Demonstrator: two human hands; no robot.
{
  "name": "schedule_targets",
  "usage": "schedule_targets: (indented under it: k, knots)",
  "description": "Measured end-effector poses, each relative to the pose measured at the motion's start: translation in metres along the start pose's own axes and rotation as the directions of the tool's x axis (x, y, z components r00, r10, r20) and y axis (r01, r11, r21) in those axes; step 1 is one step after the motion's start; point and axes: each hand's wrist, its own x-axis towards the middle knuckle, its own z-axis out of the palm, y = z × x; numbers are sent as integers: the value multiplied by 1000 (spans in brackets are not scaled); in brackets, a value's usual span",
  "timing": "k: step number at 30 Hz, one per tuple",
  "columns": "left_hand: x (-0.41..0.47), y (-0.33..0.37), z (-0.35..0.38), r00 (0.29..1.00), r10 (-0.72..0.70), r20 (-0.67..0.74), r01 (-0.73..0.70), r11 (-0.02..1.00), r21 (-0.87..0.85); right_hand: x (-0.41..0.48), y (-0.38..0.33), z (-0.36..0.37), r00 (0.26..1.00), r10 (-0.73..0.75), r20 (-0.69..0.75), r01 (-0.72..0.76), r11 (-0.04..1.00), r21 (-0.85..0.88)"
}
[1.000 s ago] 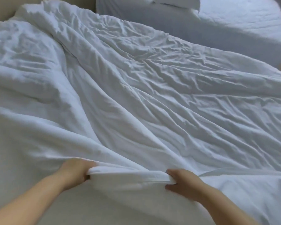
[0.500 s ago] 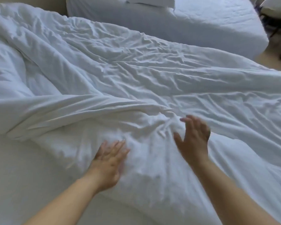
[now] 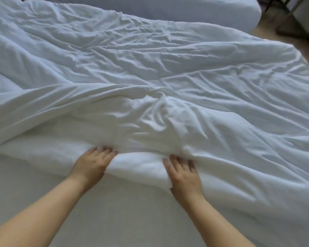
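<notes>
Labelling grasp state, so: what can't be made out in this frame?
Head view, the only one:
left hand: fingertips buried in a fold of the duvet; grip or press unclear.
right hand: thumb hidden by the duvet edge; pinch unclear.
duvet: left side cut by the frame edge.
second bed: cut by the top edge.
furniture: top right, dim, cut off.

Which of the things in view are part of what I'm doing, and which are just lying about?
In the job:
- white duvet, rumpled across the bed
- left hand and right hand, both at its near edge
- bottom sheet, bare in front of the duvet

Lying about:
- second bed, behind
- dark-framed furniture, top right
</notes>
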Motion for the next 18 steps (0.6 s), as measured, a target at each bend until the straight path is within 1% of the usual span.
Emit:
schedule_targets:
  k: [1,3,5,6,8,9,10,11,12,13,15,16,17,18]
  knots:
    - [1,0,-10,999,0,48,3,998,-55,1,-1,-12,999,43,-20,-42,999,23]
    - [-8,-2,-36,998,-5,56,11,996,-93,3,-6,-30,994,105,9,-105,985,138]
    - [-27,-3,-66,999,-7,41,10,997,-75,-10,-20,-50,999,26,-45,-15,972,236]
    - [-45,-4,-79,999,-6,32,8,998,-64,-20,-30,-57,998,-37,-42,48,960,276]
    - [-99,-7,-92,994,-9,105,21,994,-108,-52,-54,-59,987,-155,-47,162,938,307]
    - [-130,-7,-95,989,1,148,21,989,-148,-69,-65,-59,977,-212,-23,209,927,313]
    - [-160,-5,-95,981,1,194,36,982,-185,-86,-75,-59,969,-249,4,234,919,318]
    - [-182,1,-99,970,-6,242,53,981,-184,-101,-83,-55,963,-267,39,242,918,313]
    - [-198,10,-100,958,-28,286,77,984,-161,-112,-89,-51,960,-266,93,227,926,303]
    - [-210,20,-94,954,-82,289,125,983,-133,-121,-91,-42,957,-258,130,218,940,262]
    - [-209,48,-86,928,-143,344,190,976,-108,-124,-98,-32,938,-226,263,166,959,230]
    - [-206,57,-76,916,-178,359,234,965,-120,-122,-101,-29,922,-213,324,135,960,246]
    - [-203,60,-67,889,-247,385,310,944,-111,-118,-103,-28,901,-222,373,121,954,274]
    - [-196,61,-62,828,-328,455,417,902,-108,-114,-101,-21,858,-279,431,167,945,280]
